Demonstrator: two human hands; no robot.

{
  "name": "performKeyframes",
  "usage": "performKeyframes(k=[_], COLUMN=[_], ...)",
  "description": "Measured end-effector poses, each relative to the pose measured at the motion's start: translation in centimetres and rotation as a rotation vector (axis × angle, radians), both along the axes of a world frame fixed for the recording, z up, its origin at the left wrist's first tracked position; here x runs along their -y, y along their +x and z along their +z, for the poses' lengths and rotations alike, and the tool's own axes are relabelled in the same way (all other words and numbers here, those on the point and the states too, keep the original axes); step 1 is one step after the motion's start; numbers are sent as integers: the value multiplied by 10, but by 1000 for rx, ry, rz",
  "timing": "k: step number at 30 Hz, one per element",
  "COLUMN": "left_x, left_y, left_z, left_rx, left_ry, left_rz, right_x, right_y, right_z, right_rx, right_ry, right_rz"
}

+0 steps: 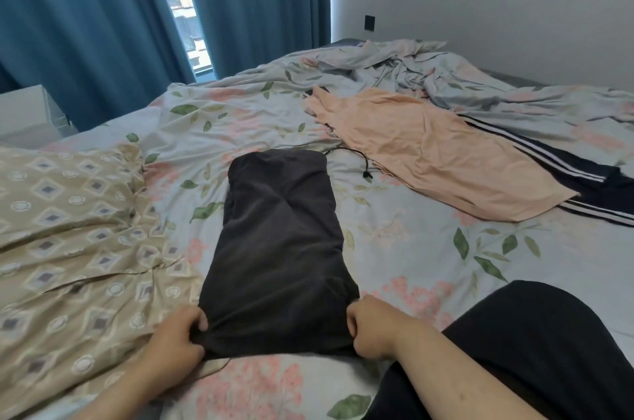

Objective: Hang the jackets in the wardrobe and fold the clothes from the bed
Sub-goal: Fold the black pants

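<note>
So there's a dark charcoal garment point(279, 248) laid out lengthwise in the middle of the frame, soft matte fabric folded into a long narrow rectangle that gets a bit wider toward the bottom, with a thin black drawstring point(356, 159) curling out from its far end. Both hands are on its near edge at the bottom of the frame: the left hand point(176, 337) has its grip pinched closed on the lower left corner, fingers curled over the cloth, and the right hand point(372, 327) is bunched closed on the lower right corner, so the garment runs straight away from the two grips toward the upper middle. It all lies on the bed point(411, 248), which has a pale blue cover printed with pink flowers and green leaves, pretty wrinkled. On the left there's one beige patterned cloth point(79, 237) with little diamond and circle motifs, smooth looking and creased, its edge touching the dark garment's left side. On the right, well apart from the hands, one peach garment point(432, 152) lies flat and diagonal, thin fabric, overlapping one navy piece with white stripes point(576, 172) that pokes out beneath it. A crumpled sheet point(411, 66) heaps up at the far end of the bed. Teal curtains point(85, 8) hang at upper left.
</note>
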State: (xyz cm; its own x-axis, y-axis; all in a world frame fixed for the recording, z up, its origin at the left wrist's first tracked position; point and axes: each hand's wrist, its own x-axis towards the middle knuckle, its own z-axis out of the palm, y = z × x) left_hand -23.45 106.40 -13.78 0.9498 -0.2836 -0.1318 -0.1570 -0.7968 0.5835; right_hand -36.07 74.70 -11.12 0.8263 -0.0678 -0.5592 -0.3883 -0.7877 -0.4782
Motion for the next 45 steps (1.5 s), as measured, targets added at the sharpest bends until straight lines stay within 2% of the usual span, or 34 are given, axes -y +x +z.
performKeyframes(k=[1, 3, 4, 5, 6, 8, 10, 15, 18, 20, 25, 29, 31, 35, 37, 39, 40, 42, 43, 45], left_x=[-1, 1, 2, 1, 1, 5, 4, 11, 17, 16, 16, 24, 29, 33, 28, 20, 12, -8, -17, -28], left_y=[-2, 4, 9, 14, 16, 17, 19, 12, 7, 9, 8, 7, 4, 3, 6, 3, 4, 3, 1, -1], left_z=[-3, -2, -3, -4, -1, 8, 17, 30, 25, 19, 16, 24, 25, 32, 39, 55, 59, 54, 49, 38], left_rx=[-100, -382, -564, -714, -795, -829, -840, -847, -797, -881, -1101, -1120, -1099, -1080, -1044, -986, -959, -940, -927, -908], left_ry=[-159, -686, -862, -929, -917, -866, -826, -740, -959, -1092, -1183, -1279, -1238, -1106, -1074, -1014, -958, -839, -779, -694], left_rz=[84, 410, 532, 598, 617, 571, 518, 331, 393, 499, 518, 444, 474, 624, 607, 592, 604, 594, 577, 527], right_x=[-1, 2, 4, 7, 9, 9, 7, 6, 4, 4, 3, -6, -8, 0, 8, 16, 19, 18, 13, 4], right_y=[1, 7, 11, 14, 15, 15, 14, 15, 13, 12, 14, 16, 16, 16, 13, 9, 5, -1, -3, -5], right_z=[0, 2, 3, 2, 0, -5, -6, -1, 2, 1, -9, -11, -11, -5, -2, 6, 12, 19, 21, 17], right_rx=[-36, -12, 15, 27, 15, -96, -190, -159, -125, -146, -219, -262, -255, -216, -250, -344, -399, -475, -454, -391], right_ry=[24, 109, 140, 176, 263, 552, 675, 729, 782, 847, 911, 804, 796, 927, 900, 739, 574, 140, -11, -37], right_rz=[-36, -222, -343, -473, -608, -836, -906, -847, -892, -942, -1005, -866, -874, -917, -924, -862, -738, -292, -98, 7])
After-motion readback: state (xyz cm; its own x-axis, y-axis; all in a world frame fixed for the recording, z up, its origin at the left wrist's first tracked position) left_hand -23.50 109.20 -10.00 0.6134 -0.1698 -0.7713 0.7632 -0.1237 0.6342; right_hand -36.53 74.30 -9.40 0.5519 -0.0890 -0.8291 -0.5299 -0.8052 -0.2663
